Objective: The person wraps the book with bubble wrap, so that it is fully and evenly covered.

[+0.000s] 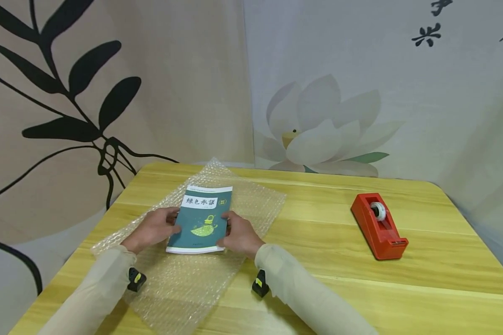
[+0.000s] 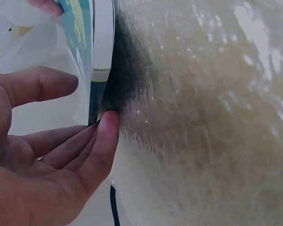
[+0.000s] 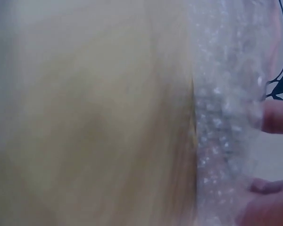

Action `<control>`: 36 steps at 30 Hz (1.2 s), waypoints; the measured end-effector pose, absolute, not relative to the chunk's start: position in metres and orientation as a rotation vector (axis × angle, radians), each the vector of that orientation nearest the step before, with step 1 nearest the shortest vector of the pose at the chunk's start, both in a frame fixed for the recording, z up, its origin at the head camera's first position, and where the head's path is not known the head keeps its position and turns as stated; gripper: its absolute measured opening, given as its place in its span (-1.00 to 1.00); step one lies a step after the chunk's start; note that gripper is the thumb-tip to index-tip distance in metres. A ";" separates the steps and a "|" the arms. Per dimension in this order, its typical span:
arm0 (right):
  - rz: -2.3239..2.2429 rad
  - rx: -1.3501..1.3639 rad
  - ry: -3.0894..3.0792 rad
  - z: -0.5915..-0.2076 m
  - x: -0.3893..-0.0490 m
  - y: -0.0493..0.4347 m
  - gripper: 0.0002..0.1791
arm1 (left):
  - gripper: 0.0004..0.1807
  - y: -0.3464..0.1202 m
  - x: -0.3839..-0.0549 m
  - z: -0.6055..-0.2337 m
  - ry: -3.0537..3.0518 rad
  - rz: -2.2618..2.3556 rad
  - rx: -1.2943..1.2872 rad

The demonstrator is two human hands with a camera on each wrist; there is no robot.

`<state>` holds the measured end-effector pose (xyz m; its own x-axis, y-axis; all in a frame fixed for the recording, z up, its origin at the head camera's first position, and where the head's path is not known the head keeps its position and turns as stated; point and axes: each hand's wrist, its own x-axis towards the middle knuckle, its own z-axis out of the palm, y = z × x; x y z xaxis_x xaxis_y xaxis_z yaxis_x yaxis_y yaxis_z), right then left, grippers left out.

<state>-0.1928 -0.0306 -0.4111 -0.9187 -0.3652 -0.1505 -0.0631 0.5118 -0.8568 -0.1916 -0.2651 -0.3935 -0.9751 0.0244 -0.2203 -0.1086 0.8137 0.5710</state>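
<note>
A green book with a white title panel and a yellow-green drawing lies over a sheet of bubble wrap. My left hand is at the book's left edge. In the left wrist view its fingers reach the spine and slightly beneath it, while the thumb stands just off the cover. On the opposite side, my right hand holds the right edge, thumb near the lower corner. The right wrist view shows bubble wrap and parts of the right fingers; the book is hidden there.
A red tape dispenser with a roll of tape stands on the right part of the wooden table. Behind the table hangs a printed cloth backdrop. The wrap stretches diagonally from the back edge towards the front.
</note>
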 end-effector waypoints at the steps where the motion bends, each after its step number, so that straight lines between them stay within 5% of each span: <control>1: -1.365 -0.367 2.449 -0.411 -0.193 -0.031 -0.18 | -0.25 -0.266 -0.192 -0.393 2.787 0.889 -0.062; 17: -1.080 -0.527 2.655 -0.407 -0.191 -0.033 -0.17 | -0.38 -0.261 -0.194 -0.395 2.869 0.758 -0.048; 36: -0.927 -0.537 2.690 -0.405 -0.189 -0.036 -0.26 | -0.30 -0.265 -0.189 -0.394 2.864 0.735 0.079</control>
